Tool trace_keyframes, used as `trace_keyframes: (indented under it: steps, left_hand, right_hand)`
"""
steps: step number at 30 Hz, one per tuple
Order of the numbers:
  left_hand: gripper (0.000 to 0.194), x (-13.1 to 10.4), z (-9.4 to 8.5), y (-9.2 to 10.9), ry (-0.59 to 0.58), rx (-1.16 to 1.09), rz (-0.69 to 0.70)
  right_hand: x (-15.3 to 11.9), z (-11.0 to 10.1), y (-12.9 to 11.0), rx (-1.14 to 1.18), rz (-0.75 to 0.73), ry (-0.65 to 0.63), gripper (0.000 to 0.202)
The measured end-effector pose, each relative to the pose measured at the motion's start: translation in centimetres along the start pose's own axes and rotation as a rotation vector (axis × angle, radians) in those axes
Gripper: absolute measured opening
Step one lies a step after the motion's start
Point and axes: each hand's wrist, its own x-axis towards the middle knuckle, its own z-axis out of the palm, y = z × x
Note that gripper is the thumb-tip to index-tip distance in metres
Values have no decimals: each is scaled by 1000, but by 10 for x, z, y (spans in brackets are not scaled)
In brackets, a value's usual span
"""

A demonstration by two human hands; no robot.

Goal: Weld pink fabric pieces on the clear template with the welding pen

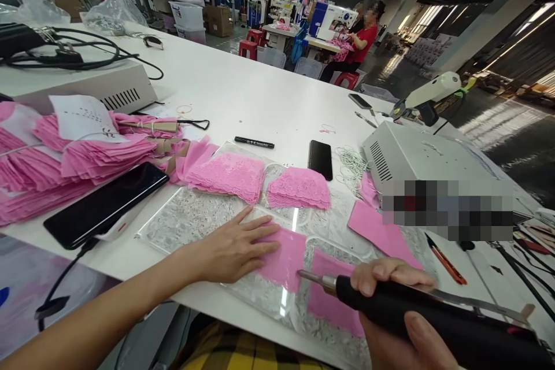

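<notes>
My left hand (234, 245) lies flat with fingers spread, its fingertips on a pink fabric piece (284, 257) at a clear plastic sheet (186, 222). My right hand (399, 312) is wrapped round a thick black handheld power tool (403, 303) with a slim metal tip. That tip points left and meets the right edge of the pink piece; whether it touches is unclear. Another pink piece (332, 295) lies partly beneath the tool. Just beyond my left hand rest two stacks of pink lace pieces, a larger stack (228, 176) and a smaller stack (299, 188).
Bundled pink fabric (99, 150) and a large black phone (106, 205) lie left. A marker (254, 142) and a smaller phone (320, 159) sit beyond the stacks. At right stand a grey vented box (427, 156) and an orange cutter (448, 263). A person in red (364, 40) sews farther off.
</notes>
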Motion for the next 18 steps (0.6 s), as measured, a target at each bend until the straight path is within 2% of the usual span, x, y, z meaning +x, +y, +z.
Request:
trace_keyframes:
  steps: [6,10,13,18]
  left_hand:
    - [41,0,1,0,-8,-41,1]
    - [42,0,-1,0,-59,-57,-15]
    - [42,-1,-2,1,-87,-59,-28]
    - [39,0,-3,2,-62,-79,-27]
  right_hand:
    - [2,-4,-5,-26,-4,15,22]
    - [-2,-3,-9,-27,23,-1,20]
    - [-4,-2,-8,-19,-6,-42,21]
    - [-7,-4,-7,-45,-14,-96,21]
